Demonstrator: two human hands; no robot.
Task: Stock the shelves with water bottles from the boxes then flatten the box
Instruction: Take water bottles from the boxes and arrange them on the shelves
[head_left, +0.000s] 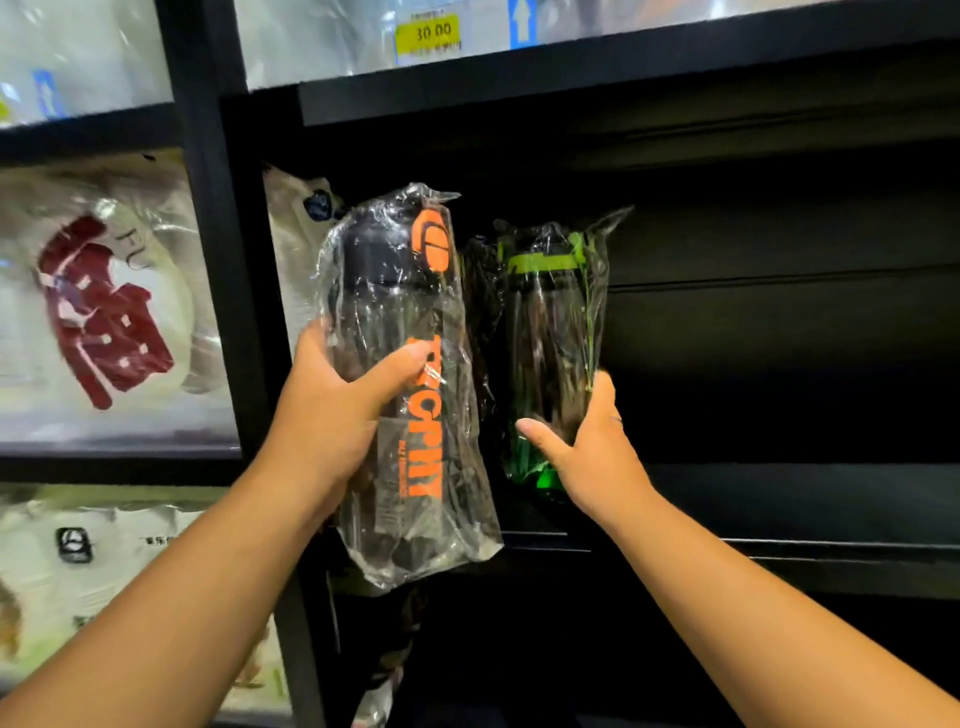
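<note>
Left hand (332, 415) is gripping the orange-lettered bottle (415, 291); right hand (592, 457) is gripping the green-lidded bottle (550, 322) by the shelf (779, 545)'s near edge, open room lying right.

Each hand (327, 415) (592, 447) grips a wrapped bottle (400, 322) (550, 322) at the shelf (779, 551).

The black shelf (779, 509) runs across a dark bay and ends in a flat front lip. Near its left end a green-trimmed bottle (550, 322), wrapped in clear plastic, stands upright on the board close to the front edge. Behind it to the left, beside the black upright (208, 260), a white packaged item (296, 249) sits at the back. The rest of the board is in shadow. Above, an upper shelf (623, 67) carries clear-wrapped goods (322, 41), with a yellow price tag (427, 34) among them.
</note>
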